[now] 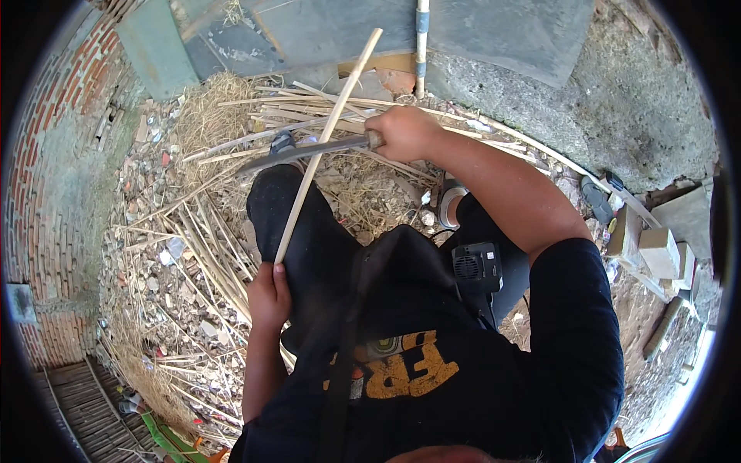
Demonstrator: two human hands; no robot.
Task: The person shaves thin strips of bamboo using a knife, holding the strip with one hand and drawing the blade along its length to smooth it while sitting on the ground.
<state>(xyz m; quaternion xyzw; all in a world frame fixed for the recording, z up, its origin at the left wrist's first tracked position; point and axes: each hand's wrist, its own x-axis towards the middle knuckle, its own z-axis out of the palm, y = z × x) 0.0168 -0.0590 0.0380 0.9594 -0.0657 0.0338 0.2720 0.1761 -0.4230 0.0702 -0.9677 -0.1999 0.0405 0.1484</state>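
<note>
Head view: left hand (268, 297) clenched on lower end of stick (324, 143), propped over knee. Right hand (403, 133) grips knife (297, 152) handle, blade crossing stick mid-length. Stick looks light, stiff, splintery; hold near end, clear of blade.

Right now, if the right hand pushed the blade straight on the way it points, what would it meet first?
The right hand holds a long knife pointing left; its blade already crosses the pale stick. Beyond lies stick-strewn rubble, depth unclear.
</note>
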